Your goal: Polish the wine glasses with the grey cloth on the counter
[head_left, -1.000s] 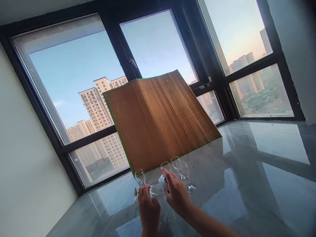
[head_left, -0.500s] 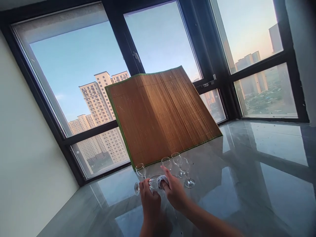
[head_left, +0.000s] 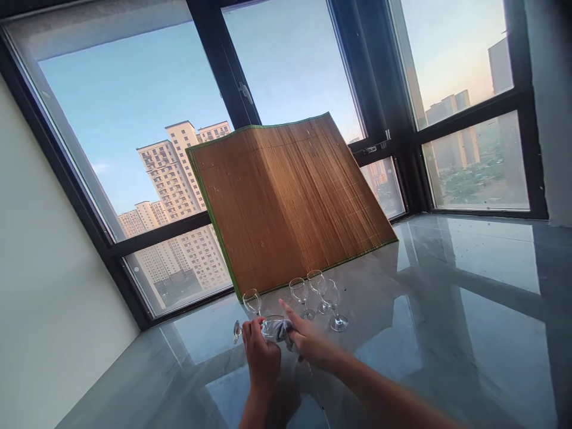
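Observation:
My left hand [head_left: 261,356] is closed around a wine glass [head_left: 269,328] lying sideways in the air, its foot pointing left and its bowl toward my right hand. A grey cloth [head_left: 283,331] is bunched at the bowl's mouth, partly inside it. My right hand [head_left: 308,344] grips this cloth, with the index finger stretched out above it. Just beyond my hands, one wine glass [head_left: 252,301] stands on the left, its foot hidden by my left hand. To the right stand three more: a wine glass [head_left: 298,290], another glass [head_left: 315,280] behind, and a nearer glass [head_left: 330,293].
A brown bamboo mat [head_left: 290,202] with green edging leans against the window frame [head_left: 210,53] behind the glasses. The glossy grey surface [head_left: 379,369] reflects the windows. A pale wall [head_left: 53,250] rises on the left; tall buildings [head_left: 170,173] show outside.
The cloth hand has turned, and more cloth now shows at the bowl. Both hands with the held glass sit slightly farther left in view. The standing glasses have not moved on the surface.

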Available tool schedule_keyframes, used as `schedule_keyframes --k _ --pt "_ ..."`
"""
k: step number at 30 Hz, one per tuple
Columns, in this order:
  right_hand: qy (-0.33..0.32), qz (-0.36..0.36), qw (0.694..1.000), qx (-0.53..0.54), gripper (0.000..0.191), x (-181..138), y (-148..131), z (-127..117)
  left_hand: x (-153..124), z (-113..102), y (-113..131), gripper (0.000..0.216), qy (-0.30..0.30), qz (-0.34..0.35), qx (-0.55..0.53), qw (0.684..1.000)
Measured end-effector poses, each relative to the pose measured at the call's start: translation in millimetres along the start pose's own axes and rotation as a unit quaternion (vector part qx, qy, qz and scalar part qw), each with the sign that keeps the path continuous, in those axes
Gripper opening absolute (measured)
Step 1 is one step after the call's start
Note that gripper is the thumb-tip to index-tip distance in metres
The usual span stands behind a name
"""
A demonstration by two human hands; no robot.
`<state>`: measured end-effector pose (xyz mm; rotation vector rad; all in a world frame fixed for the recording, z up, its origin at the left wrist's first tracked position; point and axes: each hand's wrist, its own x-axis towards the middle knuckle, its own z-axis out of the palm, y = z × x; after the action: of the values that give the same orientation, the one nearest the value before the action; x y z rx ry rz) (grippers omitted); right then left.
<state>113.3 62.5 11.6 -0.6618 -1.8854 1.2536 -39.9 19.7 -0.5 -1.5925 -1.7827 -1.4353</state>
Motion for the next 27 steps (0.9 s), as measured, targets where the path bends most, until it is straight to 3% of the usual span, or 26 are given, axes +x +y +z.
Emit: schedule_keyframes --k 4,9,15,20,27 --pt "-0.035 0.029 0.998 0.036 0.089 -5.4 -4.2 -0.2 1.1 -1.8 3.7 0.047 -0.006 0.018 -0.005 1.0" --pt "-0.028 -0.026 0.999 0.038 0.104 -11.4 -7.9 0.6 0.5 -2.0 9.1 0.044 -0.023 0.021 -0.05 0.998" --pt "-0.006 0.015 0.994 0.106 0.092 -13.0 -18.2 1.8 -1.9 3.5 2.2 0.034 -0.047 -0.019 -0.071 0.996" --pt "0.111 -0.109 0.988 0.02 0.083 -13.3 -13.0 6.8 -1.2 7.5 -3.2 0.022 -0.018 -0.024 -0.064 0.998" --pt "0.119 -0.132 0.983 -0.055 0.077 -19.7 -9.4 16.6 1.7 0.4 5.6 0.027 -0.03 -0.046 -0.043 0.998"
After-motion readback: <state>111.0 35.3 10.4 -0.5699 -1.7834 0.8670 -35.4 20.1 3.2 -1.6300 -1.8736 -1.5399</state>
